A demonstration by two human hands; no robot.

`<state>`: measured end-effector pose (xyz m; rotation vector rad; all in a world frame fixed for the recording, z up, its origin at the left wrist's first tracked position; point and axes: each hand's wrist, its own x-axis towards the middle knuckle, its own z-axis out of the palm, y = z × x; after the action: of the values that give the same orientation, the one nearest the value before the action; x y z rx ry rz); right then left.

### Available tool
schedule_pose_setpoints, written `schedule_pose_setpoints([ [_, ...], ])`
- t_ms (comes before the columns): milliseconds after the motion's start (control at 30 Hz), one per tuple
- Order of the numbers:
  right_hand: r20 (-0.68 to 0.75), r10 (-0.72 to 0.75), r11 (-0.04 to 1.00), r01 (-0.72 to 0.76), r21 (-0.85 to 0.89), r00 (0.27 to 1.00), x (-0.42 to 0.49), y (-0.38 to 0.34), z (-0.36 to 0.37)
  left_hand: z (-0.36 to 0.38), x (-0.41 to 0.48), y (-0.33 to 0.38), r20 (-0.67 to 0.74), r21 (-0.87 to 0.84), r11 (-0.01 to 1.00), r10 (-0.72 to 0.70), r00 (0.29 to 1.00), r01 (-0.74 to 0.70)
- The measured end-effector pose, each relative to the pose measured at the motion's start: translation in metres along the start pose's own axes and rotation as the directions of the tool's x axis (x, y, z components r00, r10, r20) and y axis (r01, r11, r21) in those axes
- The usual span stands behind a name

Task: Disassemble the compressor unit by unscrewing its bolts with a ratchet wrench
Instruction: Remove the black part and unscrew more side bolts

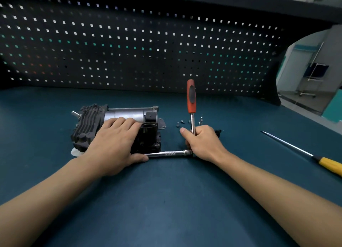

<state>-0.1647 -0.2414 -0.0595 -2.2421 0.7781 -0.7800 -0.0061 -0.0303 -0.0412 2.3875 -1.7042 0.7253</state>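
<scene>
The compressor unit, black finned casting with a silver motor cylinder, lies on the dark teal bench left of centre. My left hand rests flat on top of it, fingers straight, thumb along its near lower edge. My right hand grips the metal shaft of the ratchet wrench near its head; the orange and black handle stands upright above my fist. A chrome extension bar runs level from the wrench head leftward to the near lower side of the compressor. Its tip is hidden behind my left thumb.
Several small loose bolts lie on the bench behind my right hand, with a small black part beside it. A yellow-handled screwdriver lies at the right. A black pegboard walls the back of the bench.
</scene>
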Motion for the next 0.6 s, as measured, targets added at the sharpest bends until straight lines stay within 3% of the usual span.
schedule_pose_setpoints([
  [167,-0.024,-0.108,0.994,0.108,0.031,0.994,-0.004,0.003,-0.002,-0.001,-0.001,0.001,0.013,0.012,1.000,-0.009,1.000,0.009],
  [333,-0.063,-0.353,0.934,0.355,0.027,0.934,-0.014,0.009,-0.010,-0.002,-0.001,0.001,0.007,0.015,1.000,-0.008,1.000,0.008],
  [500,0.176,-0.533,0.840,0.543,-0.005,0.827,-0.020,0.011,-0.030,-0.003,0.000,0.002,0.029,0.015,1.000,-0.014,0.999,0.013],
  [600,0.347,-0.475,0.832,0.541,-0.120,0.808,-0.026,0.014,-0.042,-0.003,0.000,0.002,0.033,0.010,1.000,-0.017,0.999,0.017],
])
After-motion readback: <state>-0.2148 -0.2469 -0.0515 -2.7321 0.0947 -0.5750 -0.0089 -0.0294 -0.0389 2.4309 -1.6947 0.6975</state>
